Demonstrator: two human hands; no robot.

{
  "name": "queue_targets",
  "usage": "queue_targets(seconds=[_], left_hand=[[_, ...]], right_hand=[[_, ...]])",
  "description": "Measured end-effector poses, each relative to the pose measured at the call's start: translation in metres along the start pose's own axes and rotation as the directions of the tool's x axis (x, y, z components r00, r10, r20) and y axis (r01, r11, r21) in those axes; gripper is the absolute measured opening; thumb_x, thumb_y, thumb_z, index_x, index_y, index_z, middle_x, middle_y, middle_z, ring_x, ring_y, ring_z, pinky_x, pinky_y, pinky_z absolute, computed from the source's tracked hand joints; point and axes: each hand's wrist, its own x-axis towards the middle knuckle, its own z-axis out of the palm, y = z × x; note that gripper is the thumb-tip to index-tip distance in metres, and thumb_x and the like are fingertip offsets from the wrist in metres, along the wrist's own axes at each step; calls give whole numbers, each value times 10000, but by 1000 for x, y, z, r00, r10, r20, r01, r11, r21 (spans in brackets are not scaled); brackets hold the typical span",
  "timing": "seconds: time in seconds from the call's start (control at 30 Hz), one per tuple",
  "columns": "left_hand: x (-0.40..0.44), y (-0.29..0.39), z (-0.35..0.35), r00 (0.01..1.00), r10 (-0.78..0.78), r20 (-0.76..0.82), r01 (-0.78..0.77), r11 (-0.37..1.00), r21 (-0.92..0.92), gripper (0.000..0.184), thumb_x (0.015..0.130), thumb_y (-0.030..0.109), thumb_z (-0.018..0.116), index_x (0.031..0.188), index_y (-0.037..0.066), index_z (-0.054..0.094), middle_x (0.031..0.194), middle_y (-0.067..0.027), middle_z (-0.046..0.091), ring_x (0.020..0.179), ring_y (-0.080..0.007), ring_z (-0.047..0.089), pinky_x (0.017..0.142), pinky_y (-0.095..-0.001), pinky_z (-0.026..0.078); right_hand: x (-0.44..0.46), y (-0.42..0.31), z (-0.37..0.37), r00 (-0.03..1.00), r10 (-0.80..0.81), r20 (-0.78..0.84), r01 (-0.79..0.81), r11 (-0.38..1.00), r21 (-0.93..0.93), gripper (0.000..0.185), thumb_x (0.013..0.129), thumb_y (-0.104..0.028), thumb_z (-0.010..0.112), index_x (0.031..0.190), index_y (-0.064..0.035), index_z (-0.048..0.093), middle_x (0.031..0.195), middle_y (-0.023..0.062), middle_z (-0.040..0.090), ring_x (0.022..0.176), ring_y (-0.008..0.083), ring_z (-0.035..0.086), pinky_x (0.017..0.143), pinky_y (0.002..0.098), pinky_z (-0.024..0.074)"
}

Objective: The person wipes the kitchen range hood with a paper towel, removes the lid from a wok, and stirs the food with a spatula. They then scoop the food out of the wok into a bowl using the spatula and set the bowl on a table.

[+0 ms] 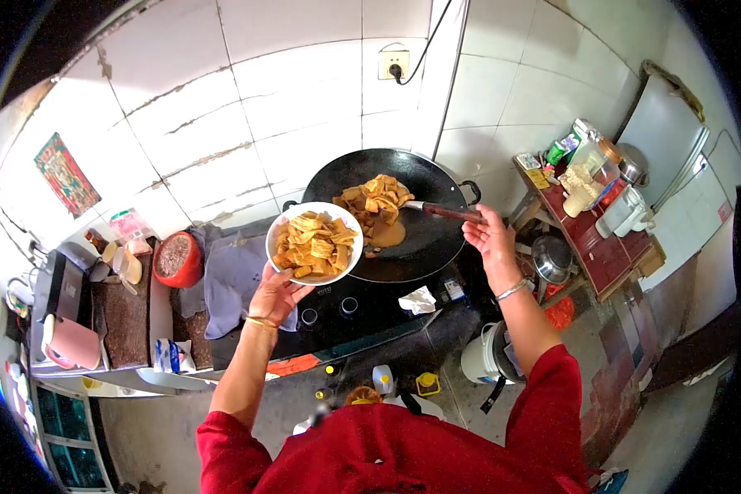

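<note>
L hand (276,298), half-curled, grips round white bowl (347,262) w/ golden-brown slices (309,239), approx 8 o'clock of round black metal wok (436,247); R hand (492,245) loosely curled on brown-handled metal utensil (451,212), wok's 3 o'clock.

The left fingers (277,278) go partly under the bowl (344,215), so their tips cannot be seen. Just beyond these fingers, the bowl covers one part of the wok (428,247). To the left of the right fingers (491,219), the far end of the tool (449,212) is hidden by the food (387,196). Nearer than both hands' fingers, the shirt (387,449) is cut by the lower edge. Well left of the left fingers, the poster (67,175) has print too small for reading.
</note>
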Motion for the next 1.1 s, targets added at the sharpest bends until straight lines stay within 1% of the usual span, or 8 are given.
queue_targets(seconds=[0.37,0.53,0.7,0.83,0.87,0.97,1.03,1.1], left_hand=[[58,-52,39,991,-87,103,95,993,-72,534,770,36,573,1228,170,334,1141,-113,485,984,-307,542,799,-445,500],[60,-58,47,983,-102,155,112,992,-59,544,768,48,584,1232,159,321,1141,-122,484,987,-306,543,801,-446,499],[53,-56,46,978,-113,173,121,992,-38,528,769,50,583,1221,146,327,1141,-121,487,977,-297,554,790,-433,508],[51,-54,45,977,-116,177,124,992,-37,526,770,46,579,1221,143,326,1145,-119,487,975,-288,557,792,-423,510],[50,-54,44,978,-113,173,122,992,-41,526,770,46,579,1221,143,326,1145,-119,487,975,-288,557,792,-423,510],[50,-55,42,978,-110,178,120,992,-48,528,769,44,582,1221,145,328,1151,-112,484,981,-287,554,797,-419,508],[49,-56,40,983,-84,163,94,994,-58,536,770,52,584,1230,153,329,1159,-100,483,988,-285,550,798,-415,508],[48,-55,34,983,-73,171,83,995,-54,548,765,59,592,1235,161,330,1160,-93,484,991,-282,549,797,-415,508]], right_hand=[[-58,-82,11,976,-71,205,113,973,-201,334,790,-331,571,992,-65,557,791,93,611,691,141,595,627,257,497],[-83,-73,10,944,-214,250,283,917,-282,209,816,-166,548,958,-16,579,758,117,620,608,154,609,551,249,513],[-95,-65,4,824,-371,430,546,725,-421,195,778,-45,571,964,10,589,799,88,617,669,117,599,604,216,488],[-106,-70,4,552,-435,711,833,308,-459,233,702,13,609,930,-35,600,820,81,598,738,154,582,638,254,459],[-109,-70,6,415,-481,773,910,197,-366,241,693,18,617,925,-41,594,821,93,585,740,192,584,634,269,463],[-119,-74,11,381,-413,827,925,156,-348,257,692,28,612,940,-32,582,851,105,585,756,220,585,648,289,467],[-114,-75,8,348,-489,800,937,146,-318,247,694,32,607,934,-22,581,853,105,588,750,208,587,651,286,467],[-103,-71,3,448,-557,700,894,261,-365,213,725,31,582,935,0,580,845,93,603,727,159,595,643,262,472]])
